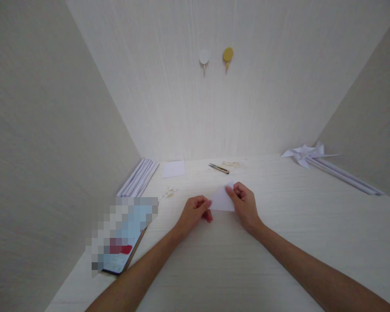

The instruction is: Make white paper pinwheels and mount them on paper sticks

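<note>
A small white sheet of paper (222, 201), folded into a triangle-like shape, is held between my two hands just above the table. My left hand (196, 211) pinches its left corner between thumb and fingers. At the right end, my right hand (243, 201) grips the paper with the thumb on its near face and the fingers behind. Beyond the paper lies a pair of thread snips (219, 168), its blades pointing left. A flat square of white paper (173, 169) rests farther back on the left.
Rolled white paper sticks (138, 177) lie by the left wall, with a partly blurred phone (134, 247) nearer me. Small scraps (170, 192) are scattered beside them. A paper pinwheel (305, 154) with stick-like rolls (344, 175) lies at right. Two hooks (228, 54) are on the back wall.
</note>
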The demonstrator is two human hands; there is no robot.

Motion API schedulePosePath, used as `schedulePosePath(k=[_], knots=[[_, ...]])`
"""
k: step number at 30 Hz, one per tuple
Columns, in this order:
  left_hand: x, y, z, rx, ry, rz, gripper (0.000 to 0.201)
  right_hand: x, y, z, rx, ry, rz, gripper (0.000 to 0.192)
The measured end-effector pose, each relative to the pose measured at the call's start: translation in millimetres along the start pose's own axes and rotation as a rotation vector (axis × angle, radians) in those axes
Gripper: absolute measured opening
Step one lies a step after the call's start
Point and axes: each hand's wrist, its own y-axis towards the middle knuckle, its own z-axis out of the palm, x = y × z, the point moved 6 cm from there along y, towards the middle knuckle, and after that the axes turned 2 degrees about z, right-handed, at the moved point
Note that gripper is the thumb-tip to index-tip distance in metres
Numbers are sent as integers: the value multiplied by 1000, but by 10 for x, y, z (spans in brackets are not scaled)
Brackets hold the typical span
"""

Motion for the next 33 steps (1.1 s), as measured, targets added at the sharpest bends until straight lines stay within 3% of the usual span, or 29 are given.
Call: schedulePosePath(k=[7,13,19,26,33], knots=[[-9,-29,-140,-221,43,-16,32,38,-17,-23,-37,3,-12,35],[8,-7,-117,-114,-117,21,28,-14,15,-69,-80,57,22,32],[-13,-9,-197,-218,-241,30,40,-82,54,-115,-134,169,37,33],[-32,-13,-66,-57,-27,48,31,-45,23,-14,-29,132,45,35],[-5,-34,-122,-125,74,20,30,-68,44,-2,23,225,73,21]])
